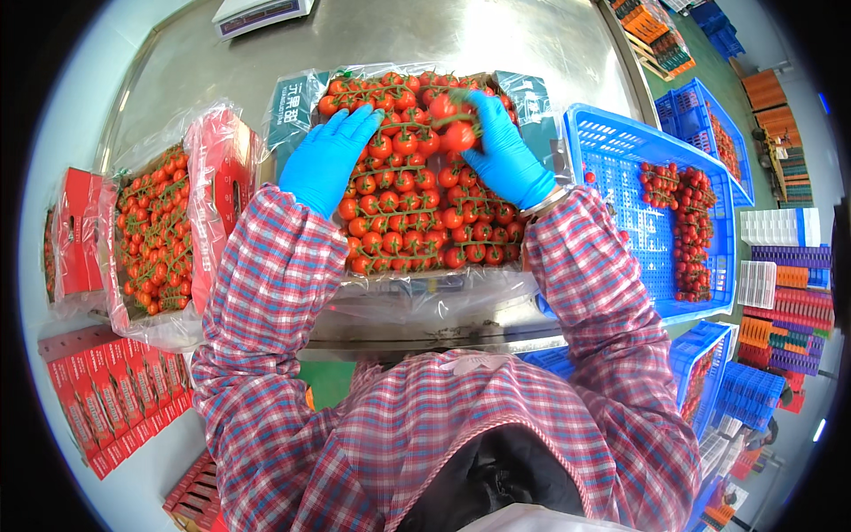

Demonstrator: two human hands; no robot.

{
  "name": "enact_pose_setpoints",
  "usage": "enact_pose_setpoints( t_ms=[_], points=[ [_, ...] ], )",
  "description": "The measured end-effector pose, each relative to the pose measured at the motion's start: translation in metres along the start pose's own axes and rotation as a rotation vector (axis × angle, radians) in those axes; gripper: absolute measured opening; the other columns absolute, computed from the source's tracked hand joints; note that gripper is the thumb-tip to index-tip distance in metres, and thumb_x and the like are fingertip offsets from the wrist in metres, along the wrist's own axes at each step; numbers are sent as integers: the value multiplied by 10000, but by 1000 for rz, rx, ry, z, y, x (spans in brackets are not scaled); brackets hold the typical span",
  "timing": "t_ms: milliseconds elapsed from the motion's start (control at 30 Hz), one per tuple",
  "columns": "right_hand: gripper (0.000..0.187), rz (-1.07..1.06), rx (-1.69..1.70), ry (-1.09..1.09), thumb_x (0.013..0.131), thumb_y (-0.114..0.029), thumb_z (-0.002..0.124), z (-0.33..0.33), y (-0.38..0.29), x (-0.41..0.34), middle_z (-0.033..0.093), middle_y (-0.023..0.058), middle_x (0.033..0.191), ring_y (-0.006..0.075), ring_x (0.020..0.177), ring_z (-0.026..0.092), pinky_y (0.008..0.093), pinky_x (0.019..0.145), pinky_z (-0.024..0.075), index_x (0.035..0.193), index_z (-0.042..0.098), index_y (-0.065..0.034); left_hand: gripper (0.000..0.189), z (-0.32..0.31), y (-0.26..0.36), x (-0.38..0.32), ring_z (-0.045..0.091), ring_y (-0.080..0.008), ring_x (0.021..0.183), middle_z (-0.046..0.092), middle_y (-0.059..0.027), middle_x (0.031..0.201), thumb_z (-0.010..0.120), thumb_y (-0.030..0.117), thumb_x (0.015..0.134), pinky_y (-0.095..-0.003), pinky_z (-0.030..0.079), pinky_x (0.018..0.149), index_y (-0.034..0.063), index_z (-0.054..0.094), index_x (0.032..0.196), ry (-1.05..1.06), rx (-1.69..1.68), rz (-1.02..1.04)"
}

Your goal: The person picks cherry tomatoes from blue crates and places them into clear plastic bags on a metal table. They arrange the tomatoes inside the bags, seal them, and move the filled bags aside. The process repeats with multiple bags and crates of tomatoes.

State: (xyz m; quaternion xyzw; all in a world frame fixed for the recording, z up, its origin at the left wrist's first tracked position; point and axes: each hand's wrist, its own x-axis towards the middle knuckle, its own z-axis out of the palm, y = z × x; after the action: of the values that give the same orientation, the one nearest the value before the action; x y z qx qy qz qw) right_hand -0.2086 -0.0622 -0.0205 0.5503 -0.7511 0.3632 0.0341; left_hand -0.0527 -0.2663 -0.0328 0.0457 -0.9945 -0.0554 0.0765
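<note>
A cardboard box with dark green end flaps (292, 110) stands before me, lined with clear plastic film. Rows of cherry tomatoes on green stems (399, 199) fill it. My left hand (332, 156), in a blue glove, lies flat over the box's left side, fingertips touching the upper-left tomatoes; nothing is held in it. Above the upper right of the rows, my right hand (508, 153), also gloved, grips a small truss of tomatoes (455, 123) between thumb and fingers. That truss is blurred. Darker cardboard shows through a gap just below it.
To the right, a blue plastic crate (638, 246) holds several tomato trusses (693, 233). At left stands a red tomato-filled box (223, 166) in plastic film. A scale (262, 16) sits at the steel table's (372, 40) far side. Stacked red cartons (120, 392) are at lower left.
</note>
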Motion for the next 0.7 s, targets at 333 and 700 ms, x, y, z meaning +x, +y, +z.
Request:
enact_pose_setpoints(
  t_ms=[333,700],
  points=[
    [500,280,-620,-228,711,-93,638,10,-15,10,535,156,1033,329,912,574,420,708,505,1177,457,-93,510,-13,-7,-3,365,-296,1268,366,-91,1392,387,-8,860,-364,341,1040,119,350,1352,-43,10,-28],
    [674,246,-591,-439,714,-154,666,-1,-20,28,490,191,1119,356,1000,526,441,805,472,1304,348,-83,681,-6,23,25,272,-313,1317,259,-106,1446,586,154,803,-460,260,1054,132,265,1404,-54,37,111]
  ],
)
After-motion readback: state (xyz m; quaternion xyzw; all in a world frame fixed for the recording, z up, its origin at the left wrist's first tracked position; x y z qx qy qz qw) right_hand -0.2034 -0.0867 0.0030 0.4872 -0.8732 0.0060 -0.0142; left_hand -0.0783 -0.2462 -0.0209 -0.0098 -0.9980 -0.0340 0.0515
